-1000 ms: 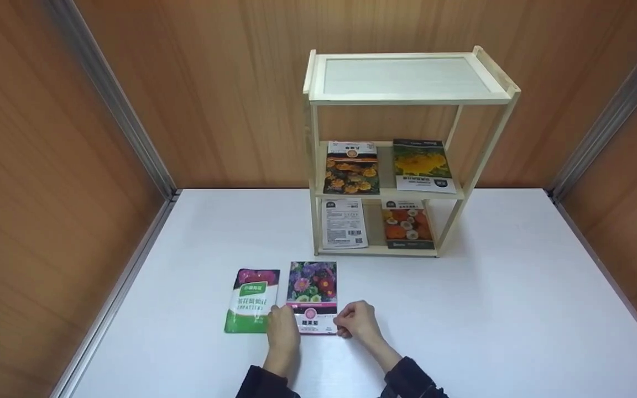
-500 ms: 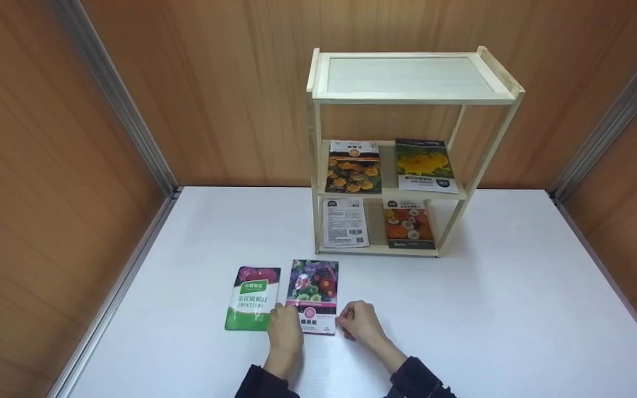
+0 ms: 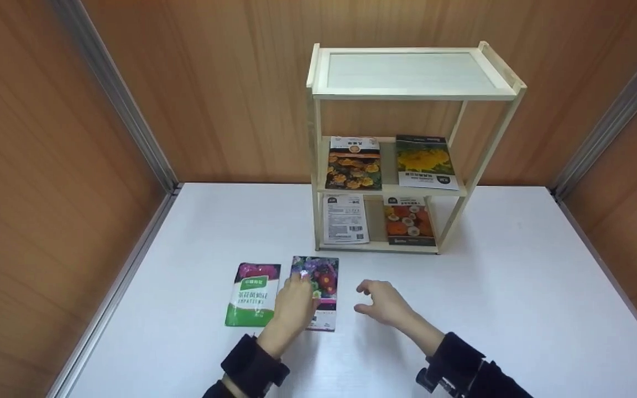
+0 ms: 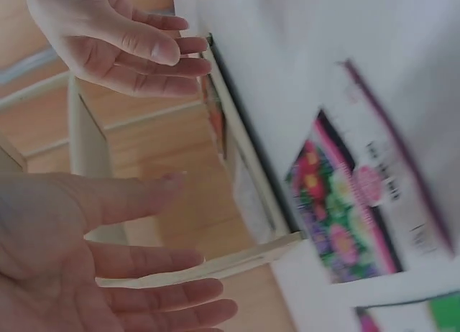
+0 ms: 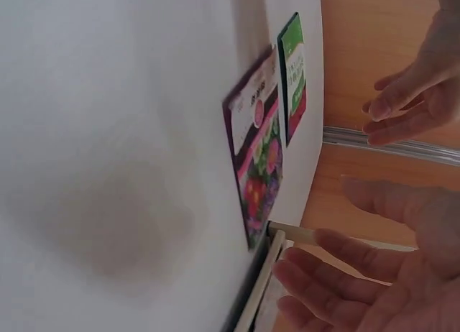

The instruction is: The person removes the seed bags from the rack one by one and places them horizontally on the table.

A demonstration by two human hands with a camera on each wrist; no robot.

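A seed packet with purple and red flowers [image 3: 327,279] lies flat on the white table, pink-banded and white at its near end. Over it hovers my left hand [image 3: 295,301], fingers extended and holding nothing; it hides the packet's left part in the head view. In the left wrist view that hand [image 4: 136,260] has its fingers spread apart. Right of the packet is my right hand [image 3: 387,303], raised off the table with fingers loosely bent and a gap between thumb and forefinger. A green and white impatiens seed packet [image 3: 253,298] lies to the left.
A pale wooden shelf rack [image 3: 407,97] stands behind the packets. Its middle shelf bears an orange-flower packet [image 3: 353,166] and a yellow-flower packet [image 3: 424,160]. Lower down lie a white printed packet [image 3: 345,218] and an orange-and-white one [image 3: 408,221]. Wood-grain panels surround the table.
Both hands have left the flower packet's edges and lifted. The left moved forward over the packet; the right moved away to the right, its fingers opening. The packets stay in place.
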